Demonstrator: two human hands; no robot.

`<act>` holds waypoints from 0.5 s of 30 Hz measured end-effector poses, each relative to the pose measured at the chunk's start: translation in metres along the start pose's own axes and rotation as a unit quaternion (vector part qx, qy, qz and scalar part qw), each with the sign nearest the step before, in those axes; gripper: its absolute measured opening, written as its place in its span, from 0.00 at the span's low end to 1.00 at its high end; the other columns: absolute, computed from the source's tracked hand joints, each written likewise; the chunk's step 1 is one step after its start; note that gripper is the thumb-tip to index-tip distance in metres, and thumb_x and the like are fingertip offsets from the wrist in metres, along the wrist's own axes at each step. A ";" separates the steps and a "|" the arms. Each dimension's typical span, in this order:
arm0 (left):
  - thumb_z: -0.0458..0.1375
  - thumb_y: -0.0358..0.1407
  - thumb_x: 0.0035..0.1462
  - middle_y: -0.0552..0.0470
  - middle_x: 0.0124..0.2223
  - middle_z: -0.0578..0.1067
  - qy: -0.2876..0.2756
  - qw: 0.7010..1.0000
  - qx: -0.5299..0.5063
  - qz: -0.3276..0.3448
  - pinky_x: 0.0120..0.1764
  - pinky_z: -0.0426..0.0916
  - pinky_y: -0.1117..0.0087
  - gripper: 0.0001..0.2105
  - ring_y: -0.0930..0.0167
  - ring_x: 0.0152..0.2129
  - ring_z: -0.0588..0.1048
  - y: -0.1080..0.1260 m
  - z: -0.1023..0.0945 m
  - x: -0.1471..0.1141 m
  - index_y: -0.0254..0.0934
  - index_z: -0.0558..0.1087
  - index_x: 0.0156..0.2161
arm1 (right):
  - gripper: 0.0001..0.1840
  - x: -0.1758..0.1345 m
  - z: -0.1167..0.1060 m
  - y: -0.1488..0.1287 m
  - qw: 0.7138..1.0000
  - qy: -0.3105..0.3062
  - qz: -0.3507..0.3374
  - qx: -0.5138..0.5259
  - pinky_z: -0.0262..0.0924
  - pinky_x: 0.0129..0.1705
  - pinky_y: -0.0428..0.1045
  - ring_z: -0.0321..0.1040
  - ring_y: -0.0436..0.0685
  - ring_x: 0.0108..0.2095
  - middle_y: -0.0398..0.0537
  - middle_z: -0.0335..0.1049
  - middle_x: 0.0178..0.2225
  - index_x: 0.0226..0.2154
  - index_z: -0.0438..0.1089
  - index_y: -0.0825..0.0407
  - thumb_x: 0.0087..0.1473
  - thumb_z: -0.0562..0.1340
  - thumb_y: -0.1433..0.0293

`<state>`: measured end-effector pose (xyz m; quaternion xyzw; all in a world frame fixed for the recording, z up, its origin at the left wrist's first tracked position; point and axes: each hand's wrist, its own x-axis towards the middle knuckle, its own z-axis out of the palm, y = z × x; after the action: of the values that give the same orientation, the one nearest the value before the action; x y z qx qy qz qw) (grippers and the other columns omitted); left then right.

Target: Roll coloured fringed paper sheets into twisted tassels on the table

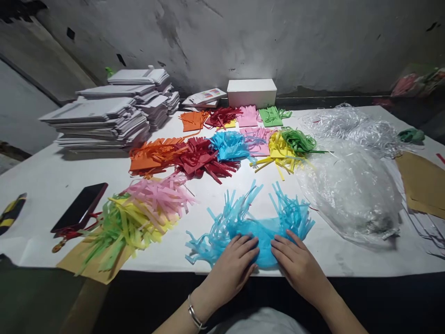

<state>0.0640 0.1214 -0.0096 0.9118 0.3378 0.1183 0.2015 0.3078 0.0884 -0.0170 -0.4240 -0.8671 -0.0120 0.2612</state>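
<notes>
Blue fringed tissue paper (266,232) lies at the table's front edge, its cut strips fanning out to the left, the back and the right. My left hand (238,257) rests flat on the left side of its uncut middle, fingers stretched out. On the right side of that middle, my right hand (295,260) presses down with fingers extended too. A gap of blue paper shows between the two hands. To the left lie pink fringed paper (162,192) and yellow and green fringed paper (128,222), partly over a brown paper sheet (104,269).
Behind are orange (149,157), dark red (200,160) and yellow fringed bundles (281,146). Stacked white paper packs (100,120) stand back left, a white box (252,93) at the wall. A phone (81,206) lies left; a clear plastic bag (354,190) bulges right.
</notes>
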 end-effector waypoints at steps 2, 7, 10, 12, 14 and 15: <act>0.51 0.30 0.69 0.44 0.63 0.71 0.004 1.000 -0.005 -0.001 0.63 0.62 0.47 0.16 0.61 0.62 0.66 -0.001 0.000 0.001 0.38 0.69 0.58 | 0.13 -0.001 0.000 0.000 0.998 -0.007 0.063 -0.029 0.39 0.68 0.69 0.64 0.65 0.60 0.51 0.74 0.54 0.49 0.72 0.51 0.67 0.57 0.64; 0.54 0.30 0.67 0.44 0.62 0.72 0.030 1.000 -0.007 0.002 0.61 0.64 0.45 0.15 0.59 0.61 0.68 -0.002 0.002 0.003 0.40 0.70 0.57 | 0.33 -0.014 0.001 0.019 0.961 -0.023 0.196 -0.192 0.39 0.60 0.81 0.52 0.79 0.65 0.65 0.58 0.65 0.52 0.71 0.54 0.65 0.50 0.45; 0.54 0.29 0.66 0.44 0.61 0.73 0.042 0.999 -0.001 0.007 0.60 0.65 0.45 0.15 0.58 0.60 0.69 0.000 0.003 0.003 0.39 0.70 0.56 | 0.27 -0.034 -0.007 0.037 0.928 0.001 0.278 -0.248 0.46 0.58 0.81 0.58 0.78 0.62 0.67 0.64 0.61 0.47 0.72 0.54 0.67 0.49 0.51; 0.53 0.28 0.66 0.43 0.61 0.73 0.052 0.999 0.002 0.010 0.59 0.65 0.45 0.15 0.57 0.59 0.70 0.000 0.004 0.003 0.39 0.71 0.56 | 0.22 -0.045 -0.017 0.041 0.907 0.057 0.324 -0.262 0.52 0.57 0.78 0.65 0.76 0.57 0.67 0.69 0.56 0.45 0.72 0.55 0.67 0.51 0.57; 0.52 0.28 0.66 0.43 0.60 0.74 0.065 0.998 0.006 0.015 0.58 0.66 0.44 0.15 0.57 0.58 0.71 0.000 0.006 0.003 0.38 0.71 0.55 | 0.15 -0.046 -0.029 0.035 0.904 0.134 0.326 -0.243 0.59 0.57 0.72 0.68 0.72 0.54 0.65 0.71 0.53 0.49 0.71 0.55 0.65 0.56 0.65; 0.52 0.28 0.66 0.43 0.60 0.74 0.073 0.997 0.008 0.018 0.58 0.66 0.44 0.14 0.57 0.57 0.71 0.000 0.008 0.003 0.38 0.71 0.55 | 0.15 -0.042 -0.034 0.028 0.917 0.159 0.295 -0.214 0.61 0.57 0.68 0.68 0.70 0.54 0.63 0.71 0.53 0.52 0.69 0.54 0.64 0.57 0.70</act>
<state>0.0689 0.1217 -0.0162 0.9082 0.3364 0.1850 0.1665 0.3650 0.0675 -0.0132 -0.6988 -0.6261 -0.1875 0.2906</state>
